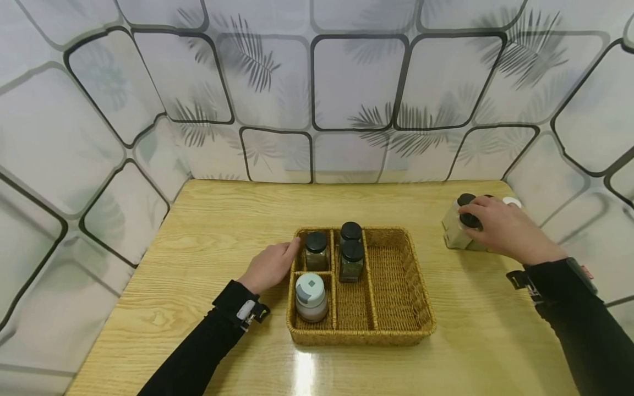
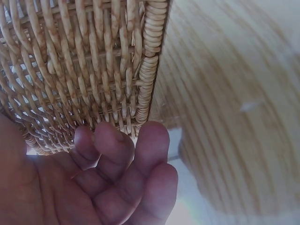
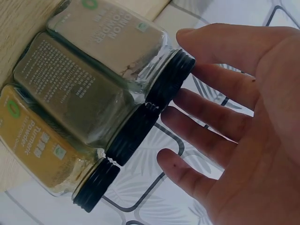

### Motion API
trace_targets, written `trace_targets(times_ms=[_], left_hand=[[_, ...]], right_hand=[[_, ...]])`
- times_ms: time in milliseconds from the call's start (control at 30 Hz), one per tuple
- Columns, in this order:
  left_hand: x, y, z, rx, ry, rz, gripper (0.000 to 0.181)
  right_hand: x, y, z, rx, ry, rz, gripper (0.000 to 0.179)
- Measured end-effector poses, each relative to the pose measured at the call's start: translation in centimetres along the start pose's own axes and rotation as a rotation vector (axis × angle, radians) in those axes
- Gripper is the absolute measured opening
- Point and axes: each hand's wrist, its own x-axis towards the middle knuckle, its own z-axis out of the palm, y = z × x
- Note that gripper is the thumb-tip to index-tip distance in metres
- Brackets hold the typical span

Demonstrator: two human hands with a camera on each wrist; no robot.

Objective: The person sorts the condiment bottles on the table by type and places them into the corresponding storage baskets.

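Note:
My right hand [image 1: 505,228] is over a group of spice jars at the table's right. In the right wrist view the thumb and relaxed fingers of my right hand [image 3: 243,122] are right at the black lid of the onion powder jar [image 3: 110,40]. Beside it stand a jar of brownish-green powder [image 3: 70,89] and a turmeric powder jar [image 3: 40,140], both black-lidded. My left hand [image 1: 271,267] touches the left side of the wicker basket [image 1: 423,291]. Seen from the left wrist, its loosely bent fingers [image 2: 152,145] lie close by the woven wall.
The basket's left compartments hold a black-lidded jar [image 1: 316,250] and a white-lidded jar [image 1: 311,297]. Two more black-lidded jars [image 1: 351,261] stand in its middle compartment. A white lid [image 1: 512,202] shows behind my right hand. Patterned cloth [image 1: 359,82] borders the wooden table [image 1: 223,214].

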Motion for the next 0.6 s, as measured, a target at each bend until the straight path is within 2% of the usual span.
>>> trace_targets(times_ms=[167,600], left_hand=[[-0.05,-0.07,0.01,-0.002,-0.002,-0.001,0.065],[0.01,-0.12,0.05,-0.015,-0.003,0.003,0.069]], right_hand=[[0.18,0.09,0.41,-0.003,0.044,-0.03,0.039],[0.02,0.38,1.08,0.038,0.059,-0.043,0.041]])
